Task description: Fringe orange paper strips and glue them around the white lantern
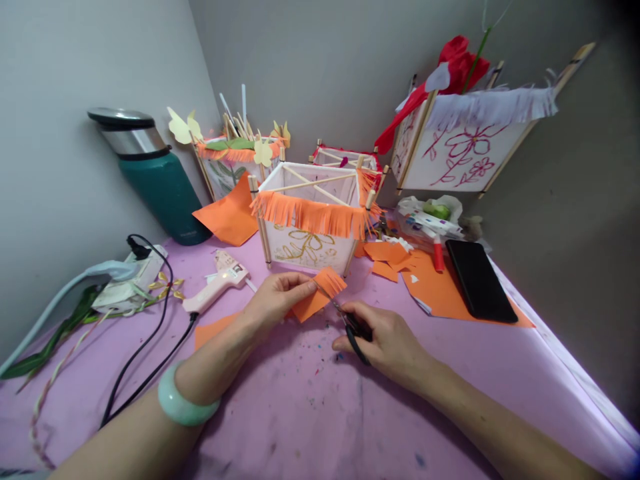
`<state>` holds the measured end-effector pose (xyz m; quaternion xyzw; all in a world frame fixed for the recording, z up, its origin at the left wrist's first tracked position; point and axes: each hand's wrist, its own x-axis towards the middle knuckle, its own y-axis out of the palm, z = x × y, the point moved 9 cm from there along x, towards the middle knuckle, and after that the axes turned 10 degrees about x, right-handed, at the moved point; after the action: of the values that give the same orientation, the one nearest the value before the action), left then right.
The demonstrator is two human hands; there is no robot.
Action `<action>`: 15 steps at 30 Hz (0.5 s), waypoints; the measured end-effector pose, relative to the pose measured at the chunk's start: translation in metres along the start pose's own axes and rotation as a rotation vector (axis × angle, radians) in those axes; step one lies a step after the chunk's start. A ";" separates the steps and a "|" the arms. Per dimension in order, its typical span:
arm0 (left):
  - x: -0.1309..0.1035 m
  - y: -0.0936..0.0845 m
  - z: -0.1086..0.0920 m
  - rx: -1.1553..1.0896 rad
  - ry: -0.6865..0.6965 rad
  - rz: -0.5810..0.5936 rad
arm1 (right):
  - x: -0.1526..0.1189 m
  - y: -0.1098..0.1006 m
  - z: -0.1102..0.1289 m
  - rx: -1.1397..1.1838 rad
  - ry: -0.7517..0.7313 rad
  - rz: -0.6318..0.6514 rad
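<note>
My left hand [280,293] pinches a small piece of orange paper [311,307] by its left edge. Slits cut along the paper's upper side form a fringe. My right hand [385,333] grips black-handled scissors [358,339], whose blades reach the paper near my left fingertips. Just behind the hands stands a stick-framed paper lantern [305,243]. An orange fringe [310,212] runs along its top edge, and a gold flower is drawn on its front panel.
A pink glue gun [217,287] and a power strip [133,280] with cords lie left. Behind them leans a teal bottle [160,190]. Orange paper scraps [387,253], a black phone [480,280] and a red marker [438,255] lie right. A red-flowered lantern [460,150] hangs above.
</note>
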<state>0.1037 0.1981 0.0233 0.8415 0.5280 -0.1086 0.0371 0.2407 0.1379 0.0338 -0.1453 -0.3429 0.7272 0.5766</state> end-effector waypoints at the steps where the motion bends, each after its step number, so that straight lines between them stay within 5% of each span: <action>1: 0.000 -0.001 -0.001 -0.021 0.012 -0.007 | 0.000 0.000 0.001 -0.001 0.000 0.004; 15: 0.003 -0.006 -0.002 -0.070 0.052 -0.046 | 0.000 0.001 0.003 0.006 -0.002 0.017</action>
<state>0.0993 0.2034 0.0248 0.8298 0.5515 -0.0689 0.0505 0.2384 0.1368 0.0355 -0.1460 -0.3401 0.7330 0.5707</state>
